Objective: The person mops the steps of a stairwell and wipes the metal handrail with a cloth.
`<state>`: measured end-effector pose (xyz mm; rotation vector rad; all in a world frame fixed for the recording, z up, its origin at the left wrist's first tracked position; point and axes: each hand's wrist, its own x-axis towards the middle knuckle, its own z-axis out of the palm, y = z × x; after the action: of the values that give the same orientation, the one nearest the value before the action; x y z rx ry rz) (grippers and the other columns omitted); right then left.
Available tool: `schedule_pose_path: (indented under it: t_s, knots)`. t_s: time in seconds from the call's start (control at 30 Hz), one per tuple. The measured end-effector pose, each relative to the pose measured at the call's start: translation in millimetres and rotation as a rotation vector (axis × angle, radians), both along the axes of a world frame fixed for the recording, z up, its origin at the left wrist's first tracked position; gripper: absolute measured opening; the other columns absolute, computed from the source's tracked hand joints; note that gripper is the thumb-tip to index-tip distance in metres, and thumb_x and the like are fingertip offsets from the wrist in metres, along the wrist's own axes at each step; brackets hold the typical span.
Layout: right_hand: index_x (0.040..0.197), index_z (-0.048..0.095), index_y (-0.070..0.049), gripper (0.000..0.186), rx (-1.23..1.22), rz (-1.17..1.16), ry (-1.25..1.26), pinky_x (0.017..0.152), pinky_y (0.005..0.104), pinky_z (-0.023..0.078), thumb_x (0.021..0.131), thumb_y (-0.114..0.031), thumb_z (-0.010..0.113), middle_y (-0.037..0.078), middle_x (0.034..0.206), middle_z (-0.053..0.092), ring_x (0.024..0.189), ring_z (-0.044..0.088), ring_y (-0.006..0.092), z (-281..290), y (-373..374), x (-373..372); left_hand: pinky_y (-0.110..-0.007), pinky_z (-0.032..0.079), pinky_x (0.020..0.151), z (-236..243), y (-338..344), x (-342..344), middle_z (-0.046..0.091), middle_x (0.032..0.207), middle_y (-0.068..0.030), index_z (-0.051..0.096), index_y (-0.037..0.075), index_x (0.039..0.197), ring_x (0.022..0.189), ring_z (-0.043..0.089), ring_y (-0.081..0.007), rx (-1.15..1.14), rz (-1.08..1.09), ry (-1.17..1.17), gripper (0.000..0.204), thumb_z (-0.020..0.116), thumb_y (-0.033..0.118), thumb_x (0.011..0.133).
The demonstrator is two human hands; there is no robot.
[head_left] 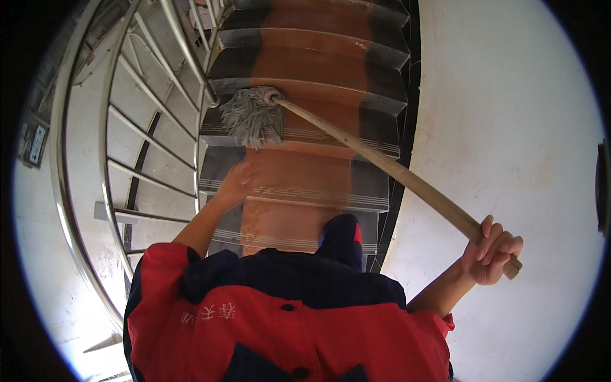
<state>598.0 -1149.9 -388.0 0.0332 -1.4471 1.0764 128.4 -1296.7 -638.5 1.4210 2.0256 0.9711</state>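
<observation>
Wearing a red and navy jacket (305,325), filling most of the bottom of the view and showing dark buttons down the front. Poking a navy-clad knee (337,239) out just beyond it, with a bit of red showing on the side.

Clenching the right hand (493,254) around the mop (382,164), off to the right, really close to the butt of its wooden handle and leaving just a stub sticking out past the fist. Holding the left hand (235,181) out over the steps (299,167), apart from the mop and a bit nearer than its stringy end. Blurring too much at those fingers for telling spread from clenched, sorry.

Following the handle away from the right fist, slanting across to the left over a couple of steps. Getting to the gray mop head (254,118) at the far end, lying on a step near the railing side and spilling strands over the striped edge.

Seeing a shiny metal railing (58,153) curving along the left, and a scuffed white wall (509,127) rising on the right, with black trim (409,108) running between it and the steps. Spotting more steps further off, wearing the same orange-brown middle and dark ends, stacking up toward the top.
</observation>
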Motion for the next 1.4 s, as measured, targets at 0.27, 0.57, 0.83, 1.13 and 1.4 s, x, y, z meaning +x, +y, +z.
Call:
schedule_pose_path:
  t_s: [0.27,0.57,0.83,1.13,1.4]
  knots:
    - [0.069,0.047,-0.012,0.022,-0.124,0.013,-0.201,0.058,0.0293,0.035,0.081,-0.014,0.066,-0.003,0.054,0.047,0.046,0.048,0.0102,30.9,39.2,24.7,-0.039,0.038,0.099,69.6,213.8,126.0,0.041,0.13,-0.0192,0.039,0.013,0.134,0.116,0.044,-0.0343,0.129,-0.055,0.335,0.067,0.069,0.016,0.075]
    - [0.075,0.046,-0.008,0.015,0.06,-0.039,0.115,0.042,0.0278,0.041,0.082,-0.005,0.059,-0.002,0.048,0.042,0.039,0.042,0.0106,148.8,12.6,87.5,-0.042,0.041,0.07,80.8,287.9,314.6,0.059,0.073,-0.0076,0.056,0.01,0.071,0.077,0.054,-0.0295,0.425,-0.499,-0.039,0.01,0.066,0.013,0.071]
    - [0.086,0.049,-0.013,0.019,0.298,-0.421,-0.057,0.048,0.0189,0.045,0.091,-0.03,0.052,-0.009,0.044,0.043,0.04,0.045,0.002,209.6,-16.1,10.0,-0.044,0.043,0.072,109.8,337.9,362.6,0.06,0.079,-0.0113,0.059,0.007,0.079,0.082,0.056,-0.0343,0.193,-1.111,-0.174,0.02,0.063,-0.002,0.062]
    - [0.082,0.044,-0.012,0.018,0.271,-0.229,0.23,0.047,0.0196,0.046,0.09,-0.027,0.048,-0.008,0.047,0.046,0.04,0.047,0.0022,216.2,6.9,-68.8,-0.046,0.042,0.067,122.7,255.3,183.0,0.06,0.072,-0.0123,0.055,0.01,0.073,0.077,0.058,-0.0356,0.099,-0.903,-0.04,0.01,0.061,0.01,0.065]
    - [0.066,0.044,-0.007,0.016,-0.071,-0.02,0.131,0.044,0.0262,0.047,0.074,-0.002,0.056,-0.001,0.047,0.05,0.04,0.051,0.0091,148.0,71.5,-110.0,-0.041,0.043,0.067,94.3,199.2,-15.2,0.057,0.075,-0.011,0.058,0.009,0.082,0.074,0.056,-0.0331,0.35,-0.212,0.01,0.025,0.067,0.009,0.059]
